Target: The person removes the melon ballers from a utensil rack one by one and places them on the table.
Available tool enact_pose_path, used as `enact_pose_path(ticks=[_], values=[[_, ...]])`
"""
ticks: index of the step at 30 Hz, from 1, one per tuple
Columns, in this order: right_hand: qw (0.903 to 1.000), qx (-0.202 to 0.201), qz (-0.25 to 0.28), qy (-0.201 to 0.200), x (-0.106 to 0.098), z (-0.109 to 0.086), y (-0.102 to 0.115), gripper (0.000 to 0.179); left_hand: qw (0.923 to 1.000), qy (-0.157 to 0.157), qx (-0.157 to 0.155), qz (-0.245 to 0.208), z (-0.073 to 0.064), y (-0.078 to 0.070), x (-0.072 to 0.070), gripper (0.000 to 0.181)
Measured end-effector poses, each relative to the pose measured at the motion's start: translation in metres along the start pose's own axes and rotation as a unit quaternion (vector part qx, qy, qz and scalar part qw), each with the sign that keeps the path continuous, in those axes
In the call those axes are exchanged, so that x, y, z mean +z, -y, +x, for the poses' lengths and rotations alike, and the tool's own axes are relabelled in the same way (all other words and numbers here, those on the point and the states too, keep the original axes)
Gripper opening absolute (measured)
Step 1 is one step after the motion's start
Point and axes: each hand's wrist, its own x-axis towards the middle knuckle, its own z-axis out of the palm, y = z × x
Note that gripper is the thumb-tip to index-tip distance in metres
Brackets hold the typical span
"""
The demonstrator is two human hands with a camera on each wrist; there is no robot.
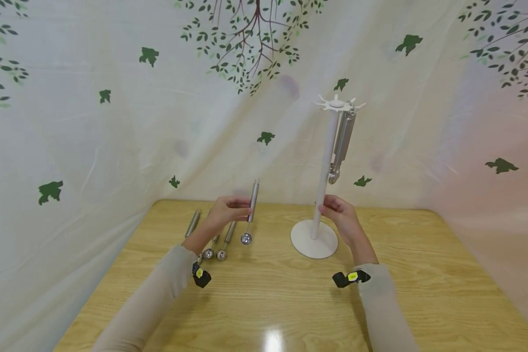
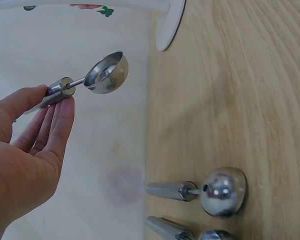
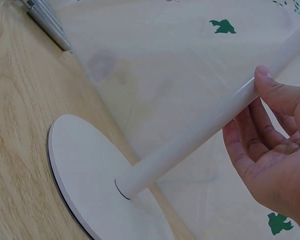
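My left hand (image 1: pixel 223 212) pinches the metal handle of a melon baller (image 1: pixel 253 199) between thumb and fingertips. The tool hangs above the table, bowl end down; its hollow round bowl (image 2: pixel 110 75) shows in the left wrist view. To the right stands a white utensil stand (image 1: pixel 327 161) with a round base and a hooked top. My right hand (image 1: pixel 344 217) holds its pole (image 3: pixel 190 145) low down, thumb on one side and fingers on the other. From the stand's right-hand hooks hang metal-handled utensils (image 1: pixel 344 137), overlapping, so their number is unclear.
Several similar metal scoops (image 1: pixel 230 233) lie on the wooden table (image 1: pixel 264 293) under and beside my left forearm, partly hidden. The stand's base (image 3: pixel 85 150) sits flat near the table's back edge. A white cloth (image 1: pixel 229 146) with leaf prints hangs behind.
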Motion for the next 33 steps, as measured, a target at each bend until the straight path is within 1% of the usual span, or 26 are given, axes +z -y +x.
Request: enact_pose_path(ticks=[7,15,18,24,29,31,33], values=[[1.0000,0.000,0.009,-0.001,0.001,-0.001,0.001,0.018,0.9998,0.004,-0.012,0.011,-0.003,0.012,-0.006,0.039],[1.0000,0.006,0.002,-0.002,0.001,-0.001,0.001,0.021,0.9996,-0.003,-0.020,0.021,-0.004,0.023,-0.011,0.038],[1.0000,0.006,0.000,-0.002,0.000,-0.001,0.001,0.022,0.9994,-0.007,-0.026,0.022,-0.004,0.028,-0.012,0.038],[1.0000,0.007,-0.006,0.001,-0.001,-0.001,0.000,0.025,0.9985,-0.026,-0.041,0.025,-0.001,0.041,-0.012,0.037],[0.9999,0.008,-0.011,0.002,-0.001,-0.001,0.000,0.033,0.9982,-0.021,-0.048,0.031,0.001,0.051,-0.012,0.038],[0.9999,0.009,-0.013,0.001,-0.001,-0.001,0.000,0.035,0.9982,-0.016,-0.049,0.032,0.001,0.054,-0.012,0.038],[0.9999,0.009,-0.014,0.002,-0.001,0.000,0.000,0.036,0.9979,-0.017,-0.053,0.032,0.000,0.056,-0.011,0.038]])
